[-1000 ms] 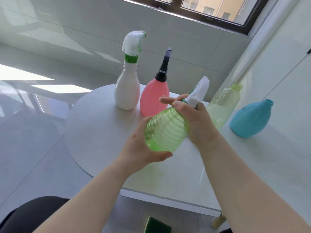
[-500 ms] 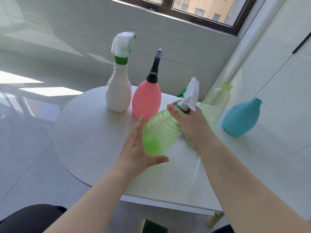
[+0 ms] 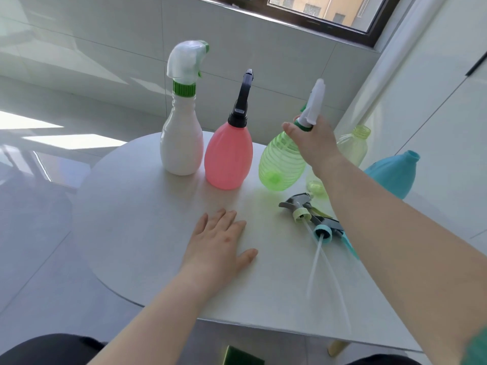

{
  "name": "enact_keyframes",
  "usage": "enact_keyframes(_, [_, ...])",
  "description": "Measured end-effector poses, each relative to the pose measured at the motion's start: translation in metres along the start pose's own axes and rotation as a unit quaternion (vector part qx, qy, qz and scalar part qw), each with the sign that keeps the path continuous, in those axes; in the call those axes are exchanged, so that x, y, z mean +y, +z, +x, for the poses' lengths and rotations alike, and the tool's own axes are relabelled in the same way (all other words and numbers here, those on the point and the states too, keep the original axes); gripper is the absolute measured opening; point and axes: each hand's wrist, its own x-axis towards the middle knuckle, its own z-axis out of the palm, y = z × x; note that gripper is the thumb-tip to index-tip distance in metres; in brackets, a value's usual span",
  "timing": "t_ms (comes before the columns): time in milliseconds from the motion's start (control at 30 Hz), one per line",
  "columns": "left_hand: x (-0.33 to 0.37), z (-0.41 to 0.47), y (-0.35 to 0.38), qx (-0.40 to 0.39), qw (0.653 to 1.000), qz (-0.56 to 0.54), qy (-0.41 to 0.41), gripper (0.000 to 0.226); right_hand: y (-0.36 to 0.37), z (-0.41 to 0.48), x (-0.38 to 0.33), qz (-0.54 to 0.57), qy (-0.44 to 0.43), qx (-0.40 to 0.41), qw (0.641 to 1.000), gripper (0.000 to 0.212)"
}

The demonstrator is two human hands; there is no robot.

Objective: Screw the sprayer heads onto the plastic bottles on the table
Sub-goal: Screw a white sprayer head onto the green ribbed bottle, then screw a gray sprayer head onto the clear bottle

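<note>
My right hand grips the neck of a ribbed green bottle that carries a white sprayer head; the bottle is tilted, just right of a pink bottle with a black sprayer. A white bottle with a white-and-green sprayer stands further left. My left hand lies flat and open on the table. Two loose grey sprayer heads lie near my right forearm, one with a yellow collar, one with a teal collar. A pale yellow-green bottle and a teal bottle stand uncapped at the right.
The table's rounded edge runs along the left and front. A tiled wall and window sill rise behind the bottles, white cabinet doors at the right. A green sponge shows below the table edge, near a dark trouser leg.
My left hand let go of the green bottle and dropped flat onto the table. My right hand carried the bottle away from me toward the pink one.
</note>
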Motion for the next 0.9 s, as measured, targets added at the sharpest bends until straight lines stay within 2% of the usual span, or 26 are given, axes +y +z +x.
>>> enact_keyframes(233, [0.001,0.001,0.001,0.002,1.0,0.001,-0.002,0.061,0.011,0.004,0.013,-0.011,0.029,-0.019,0.999,0.023])
enact_keyframes(433, [0.001,0.0,0.0,0.0,1.0,0.004,0.0,0.061,0.012,0.004,0.015,-0.027,0.039,-0.033,0.998,0.045])
enact_keyframes(633, [0.001,0.0,-0.001,-0.002,1.0,0.006,0.001,0.06,0.008,-0.001,0.017,-0.017,0.05,-0.054,0.997,0.042])
enact_keyframes(900, [0.002,-0.001,0.0,0.002,1.0,0.007,0.002,0.06,-0.019,-0.02,0.018,-0.019,0.062,-0.061,0.996,0.062])
